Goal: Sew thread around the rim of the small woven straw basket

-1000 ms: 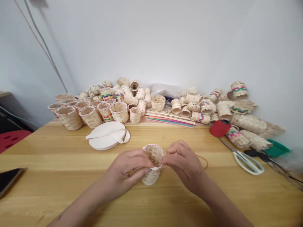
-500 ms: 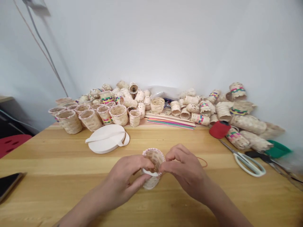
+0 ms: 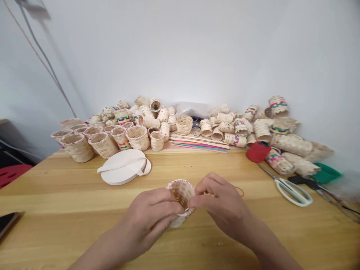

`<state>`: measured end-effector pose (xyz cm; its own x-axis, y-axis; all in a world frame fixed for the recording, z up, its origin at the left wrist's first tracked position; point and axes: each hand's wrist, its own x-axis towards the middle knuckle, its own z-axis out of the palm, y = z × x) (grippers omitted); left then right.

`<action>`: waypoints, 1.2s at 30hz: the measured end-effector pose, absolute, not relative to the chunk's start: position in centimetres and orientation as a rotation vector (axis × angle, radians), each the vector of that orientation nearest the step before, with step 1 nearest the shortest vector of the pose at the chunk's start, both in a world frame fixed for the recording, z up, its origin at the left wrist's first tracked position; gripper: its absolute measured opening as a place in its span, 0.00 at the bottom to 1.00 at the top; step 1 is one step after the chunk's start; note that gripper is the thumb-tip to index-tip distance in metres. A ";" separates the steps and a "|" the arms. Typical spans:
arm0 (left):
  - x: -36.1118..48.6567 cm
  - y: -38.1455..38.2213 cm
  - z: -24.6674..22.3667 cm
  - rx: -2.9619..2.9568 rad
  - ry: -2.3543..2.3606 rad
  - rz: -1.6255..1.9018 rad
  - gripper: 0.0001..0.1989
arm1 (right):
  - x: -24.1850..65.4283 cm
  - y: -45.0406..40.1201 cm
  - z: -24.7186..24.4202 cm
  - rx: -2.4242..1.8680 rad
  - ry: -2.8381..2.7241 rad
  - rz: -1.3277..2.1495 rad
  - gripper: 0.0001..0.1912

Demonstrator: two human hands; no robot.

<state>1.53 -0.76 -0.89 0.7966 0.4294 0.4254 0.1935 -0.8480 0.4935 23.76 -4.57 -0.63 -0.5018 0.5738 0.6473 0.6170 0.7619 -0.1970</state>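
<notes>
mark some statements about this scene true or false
1. The left hand and right hand are both at the rim of a small woven basket. True.
2. The white tape roll lies left of the scissors. True.
3. The right hand holds the scissors. False: they lie apart from it.
4. Coloured strips lie in front of some woven pieces. True.
5. The white tape roll touches the small woven basket. False: they are apart.

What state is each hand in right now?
Left hand: closed, holding the small woven basket by its near rim.
Right hand: closed in a pinch at the basket's right rim; whether it holds anything cannot be told.
</notes>
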 end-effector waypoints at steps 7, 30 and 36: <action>1.4 -1.1 -0.2 2.484 0.496 0.652 0.10 | 23.9 -4.6 -0.5 -0.864 -2.221 0.037 0.12; 1.2 -0.7 -0.6 2.493 0.535 0.644 0.09 | 23.5 -5.5 0.8 -0.985 -2.381 0.170 0.10; 1.3 -0.5 -0.5 2.483 0.494 0.690 0.10 | 23.4 -5.6 1.2 -1.071 -2.426 0.202 0.10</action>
<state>1.28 -0.47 -0.51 0.8045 0.4634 0.3717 0.2032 -0.8026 0.5609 23.45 -5.62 1.25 -0.5803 0.7278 0.3655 0.6574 0.6835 -0.3173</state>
